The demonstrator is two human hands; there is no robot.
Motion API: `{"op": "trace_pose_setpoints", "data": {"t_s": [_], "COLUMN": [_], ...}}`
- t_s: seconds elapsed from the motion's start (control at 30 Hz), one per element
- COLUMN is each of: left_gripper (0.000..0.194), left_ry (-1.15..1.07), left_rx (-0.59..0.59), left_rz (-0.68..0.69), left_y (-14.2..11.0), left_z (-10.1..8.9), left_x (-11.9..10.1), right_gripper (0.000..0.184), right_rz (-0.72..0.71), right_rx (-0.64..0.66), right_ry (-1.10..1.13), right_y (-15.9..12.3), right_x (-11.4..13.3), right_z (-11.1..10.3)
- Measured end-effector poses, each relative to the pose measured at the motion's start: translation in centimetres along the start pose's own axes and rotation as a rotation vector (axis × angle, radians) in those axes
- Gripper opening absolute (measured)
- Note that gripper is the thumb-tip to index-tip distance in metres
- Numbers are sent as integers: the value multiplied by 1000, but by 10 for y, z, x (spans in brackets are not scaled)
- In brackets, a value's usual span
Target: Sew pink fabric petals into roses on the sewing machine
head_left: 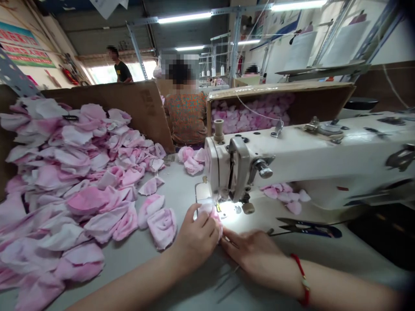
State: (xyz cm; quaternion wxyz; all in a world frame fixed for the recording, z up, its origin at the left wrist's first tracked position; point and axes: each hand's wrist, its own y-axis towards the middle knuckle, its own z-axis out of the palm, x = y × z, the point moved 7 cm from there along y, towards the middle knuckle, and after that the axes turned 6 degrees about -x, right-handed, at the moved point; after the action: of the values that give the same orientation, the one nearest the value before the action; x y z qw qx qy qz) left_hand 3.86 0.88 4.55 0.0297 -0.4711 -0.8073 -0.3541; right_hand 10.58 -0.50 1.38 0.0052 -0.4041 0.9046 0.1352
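My left hand (196, 239) is closed in a pinch on a small pink fabric piece (212, 214) right under the needle area of the white sewing machine (292, 160). My right hand (256, 255), with a red bracelet on the wrist, lies on the grey table with its fingers pressed against the same fabric piece from the right. The machine's lamp lights the spot in front of both hands.
A big heap of pink fabric pieces (65, 185) fills the table's left side, against a cardboard wall (136, 103). Black thread snips (308, 226) lie right of my hands. A cardboard box of pink pieces (259, 112) stands behind the machine. Another person (186, 108) sits beyond.
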Motion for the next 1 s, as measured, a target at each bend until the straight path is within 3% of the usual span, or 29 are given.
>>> {"op": "trace_pose_setpoints", "data": {"t_s": [0.17, 0.3, 0.4, 0.57, 1.0], "left_gripper": [19, 17, 14, 18, 18], "left_ry": [28, -203, -363, -268, -311], "left_rx": [-7, 104, 172, 106, 51], "left_rz": [-29, -58, -122, -45, -22], "left_y": [1, -6, -9, 2, 6], "left_z": [5, 18, 21, 14, 17], "left_x": [4, 6, 13, 10, 13], "right_gripper": [17, 19, 20, 15, 19], "right_rz": [-36, 2, 79, 114, 109], "right_rx": [-70, -83, -17, 117, 121], "right_ry": [75, 168, 216, 315, 289], "right_y": [12, 6, 2, 3, 2], "right_x": [-9, -13, -20, -24, -27], "right_z": [4, 4, 4, 7, 6]}}
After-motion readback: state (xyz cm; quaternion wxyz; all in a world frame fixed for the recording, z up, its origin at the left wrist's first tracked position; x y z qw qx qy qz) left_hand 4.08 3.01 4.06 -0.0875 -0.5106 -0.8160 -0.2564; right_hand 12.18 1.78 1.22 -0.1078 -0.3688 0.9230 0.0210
